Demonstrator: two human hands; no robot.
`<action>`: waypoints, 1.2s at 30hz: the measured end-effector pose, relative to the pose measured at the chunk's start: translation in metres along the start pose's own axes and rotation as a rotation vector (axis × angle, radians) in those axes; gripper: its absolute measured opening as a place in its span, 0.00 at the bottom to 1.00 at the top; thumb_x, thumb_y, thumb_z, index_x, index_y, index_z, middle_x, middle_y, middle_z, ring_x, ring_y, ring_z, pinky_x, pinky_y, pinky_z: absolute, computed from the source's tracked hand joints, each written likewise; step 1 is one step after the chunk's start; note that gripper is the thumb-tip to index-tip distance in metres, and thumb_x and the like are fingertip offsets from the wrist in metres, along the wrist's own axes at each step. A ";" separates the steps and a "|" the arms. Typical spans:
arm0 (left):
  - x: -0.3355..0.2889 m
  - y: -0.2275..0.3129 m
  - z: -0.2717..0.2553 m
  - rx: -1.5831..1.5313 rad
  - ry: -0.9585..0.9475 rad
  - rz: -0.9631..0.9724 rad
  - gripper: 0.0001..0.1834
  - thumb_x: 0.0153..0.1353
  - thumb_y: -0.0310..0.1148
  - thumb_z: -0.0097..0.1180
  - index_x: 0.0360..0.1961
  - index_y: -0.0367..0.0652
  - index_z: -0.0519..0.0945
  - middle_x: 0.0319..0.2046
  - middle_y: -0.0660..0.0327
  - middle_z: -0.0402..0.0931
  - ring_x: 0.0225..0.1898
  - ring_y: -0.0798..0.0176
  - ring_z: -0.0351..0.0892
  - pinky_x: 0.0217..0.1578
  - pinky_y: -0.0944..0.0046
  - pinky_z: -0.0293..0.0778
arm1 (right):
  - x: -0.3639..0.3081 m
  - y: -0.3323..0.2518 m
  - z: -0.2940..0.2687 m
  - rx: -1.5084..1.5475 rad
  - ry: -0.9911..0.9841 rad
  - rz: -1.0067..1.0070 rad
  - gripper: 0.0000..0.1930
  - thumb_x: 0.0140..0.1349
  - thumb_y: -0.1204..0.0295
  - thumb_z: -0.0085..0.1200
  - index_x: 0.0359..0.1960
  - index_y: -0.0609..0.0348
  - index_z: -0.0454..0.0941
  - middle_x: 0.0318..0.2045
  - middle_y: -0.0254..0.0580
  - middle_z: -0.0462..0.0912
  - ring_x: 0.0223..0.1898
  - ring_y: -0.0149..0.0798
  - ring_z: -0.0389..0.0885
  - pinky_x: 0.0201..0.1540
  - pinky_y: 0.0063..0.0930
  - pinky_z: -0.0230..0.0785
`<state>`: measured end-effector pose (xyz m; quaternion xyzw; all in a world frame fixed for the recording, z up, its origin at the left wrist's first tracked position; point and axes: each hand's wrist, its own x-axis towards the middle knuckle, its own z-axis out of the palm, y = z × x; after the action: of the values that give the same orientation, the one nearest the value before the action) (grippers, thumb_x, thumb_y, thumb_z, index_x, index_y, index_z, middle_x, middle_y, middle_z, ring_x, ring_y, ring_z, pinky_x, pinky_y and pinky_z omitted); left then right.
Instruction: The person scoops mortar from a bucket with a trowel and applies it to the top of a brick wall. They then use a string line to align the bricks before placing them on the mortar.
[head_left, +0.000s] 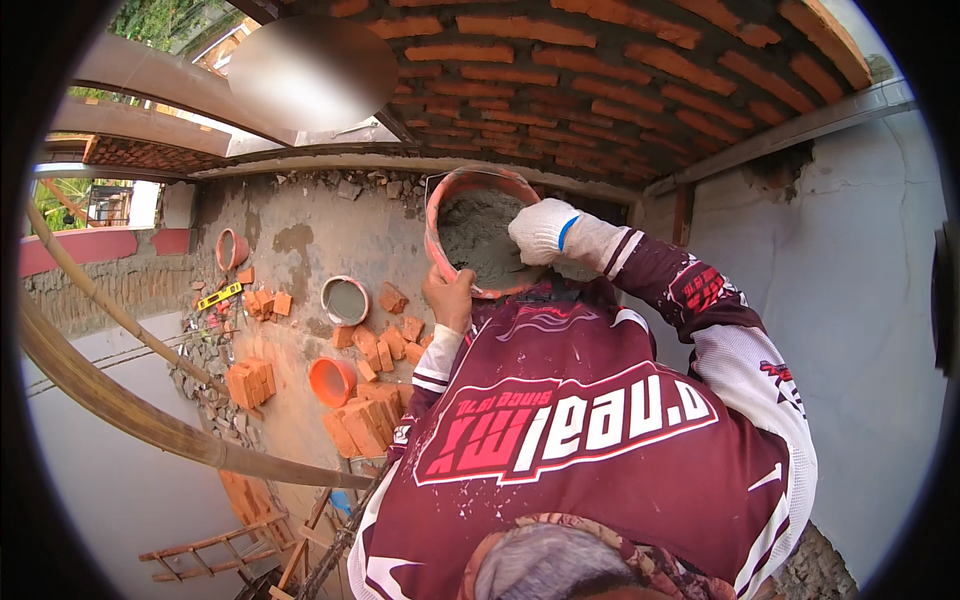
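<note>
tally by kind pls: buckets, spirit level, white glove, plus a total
Bucket held at the rim by the left hand: 1
Buckets on the floor: 3
Yellow spirit level: 1
White glove, on the right hand: 1
Total: 6

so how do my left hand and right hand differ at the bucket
The left hand is bare, while the right hand wears a blue-edged white glove. The left hand holds the rim of the reddish bucket from outside; the right hand is over the grey mortar within it. Both hands are at the same bucket.
</note>
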<state>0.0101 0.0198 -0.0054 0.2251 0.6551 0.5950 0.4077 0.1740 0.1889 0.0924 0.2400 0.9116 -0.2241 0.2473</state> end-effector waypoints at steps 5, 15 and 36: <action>0.003 -0.005 -0.004 -0.006 -0.013 -0.014 0.07 0.53 0.17 0.60 0.31 0.39 0.76 0.27 0.69 0.76 0.26 0.75 0.72 0.29 0.70 0.70 | -0.001 0.013 0.026 0.349 0.058 -0.027 0.19 0.56 0.58 0.56 0.39 0.59 0.89 0.37 0.57 0.88 0.43 0.59 0.87 0.47 0.50 0.78; 0.007 -0.006 -0.006 -0.063 -0.045 -0.045 0.07 0.53 0.17 0.60 0.32 0.38 0.78 0.28 0.69 0.78 0.27 0.75 0.73 0.30 0.71 0.70 | -0.080 0.038 -0.006 0.533 0.322 0.109 0.21 0.58 0.55 0.59 0.42 0.62 0.86 0.34 0.56 0.87 0.40 0.57 0.87 0.44 0.46 0.77; 0.022 -0.001 0.001 0.253 -0.139 0.021 0.09 0.48 0.20 0.60 0.32 0.36 0.76 0.28 0.67 0.75 0.28 0.69 0.71 0.33 0.65 0.71 | -0.356 0.127 -0.161 1.563 1.917 -0.003 0.18 0.77 0.60 0.50 0.48 0.67 0.74 0.35 0.40 0.80 0.29 0.30 0.80 0.29 0.23 0.79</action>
<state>-0.0007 0.0372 -0.0125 0.3224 0.6927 0.4948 0.4140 0.4595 0.2571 0.3796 0.3893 0.3463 -0.4424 -0.7299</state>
